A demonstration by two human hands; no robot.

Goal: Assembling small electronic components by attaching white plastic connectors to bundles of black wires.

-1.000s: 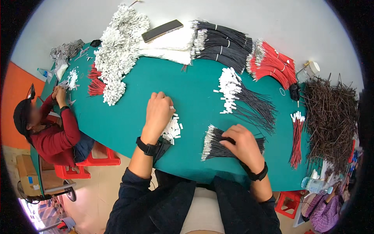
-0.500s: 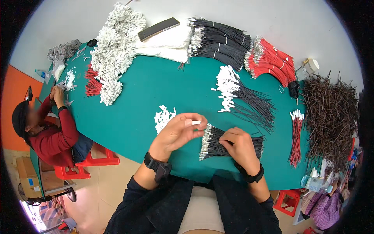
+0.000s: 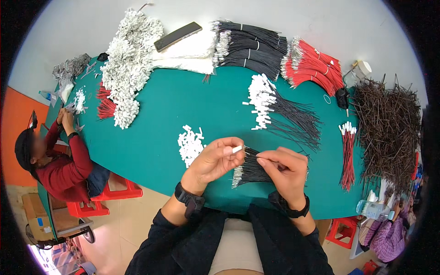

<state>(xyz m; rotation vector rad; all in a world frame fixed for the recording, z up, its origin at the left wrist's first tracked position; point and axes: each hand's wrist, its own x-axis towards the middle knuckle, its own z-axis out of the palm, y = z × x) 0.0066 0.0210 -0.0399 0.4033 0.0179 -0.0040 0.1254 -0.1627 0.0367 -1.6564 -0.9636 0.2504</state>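
Left hand (image 3: 215, 161) pinches a tiny white connector (image 3: 236, 149) at its fingertips, right hand (image 3: 284, 170) nips a thin black wire (image 3: 251, 154) off the bundle (image 3: 252, 172) on the green table (image 3: 183, 103). Featherlight, floppy stuff; I'd grip close to the wire's tip.

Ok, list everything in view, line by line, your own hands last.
table: one, green, centre
white plugs: small pile, near left hand
black wire bundle: one, under the hands
plugged black wires: one spread, centre right
red wires: small bunch, right
brown wires: big heap, far right
white wire heap: far left
black bundles: far centre
red bundles: far right
phone: one, dark, on white wires
seated person: red sleeves, left
left hand: grip on white plug
right hand: pinching a black wire
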